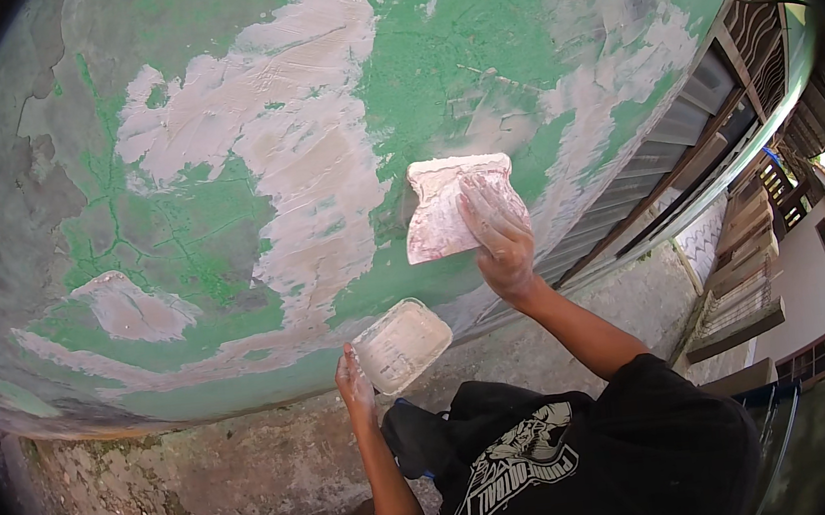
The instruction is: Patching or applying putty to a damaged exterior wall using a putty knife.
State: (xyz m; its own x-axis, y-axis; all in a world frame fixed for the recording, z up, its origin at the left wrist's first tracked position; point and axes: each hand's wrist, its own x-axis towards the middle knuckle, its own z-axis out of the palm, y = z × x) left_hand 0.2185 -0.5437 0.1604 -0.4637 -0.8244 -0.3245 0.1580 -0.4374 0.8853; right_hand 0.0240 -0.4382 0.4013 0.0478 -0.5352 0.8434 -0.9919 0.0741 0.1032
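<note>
My right hand point(502, 243) grips a wide, putty-coated scraper point(434, 220), its fingers spread over the blade's face. The scraper's far edge lies against or close to a green wall point(414, 76); I cannot tell whether it touches. My left hand point(353, 384) holds a shallow, rounded rectangular plastic tub point(436, 317) by its left side, below and left of the scraper. Whitish smears coat the tub. A large pale putty patch point(307, 158) spreads over the wall left of the scraper, and another putty streak point(586, 134) runs to its right. White residue covers both hands.
Cracked, peeling paint point(113, 229) marks the wall's left side, near a small putty patch point(141, 308). Rough concrete point(234, 467) extends below the wall. Grey louvred panels point(617, 196) and a metal grille point(756, 30) are at the right, with a pale building point(816, 265) beyond.
</note>
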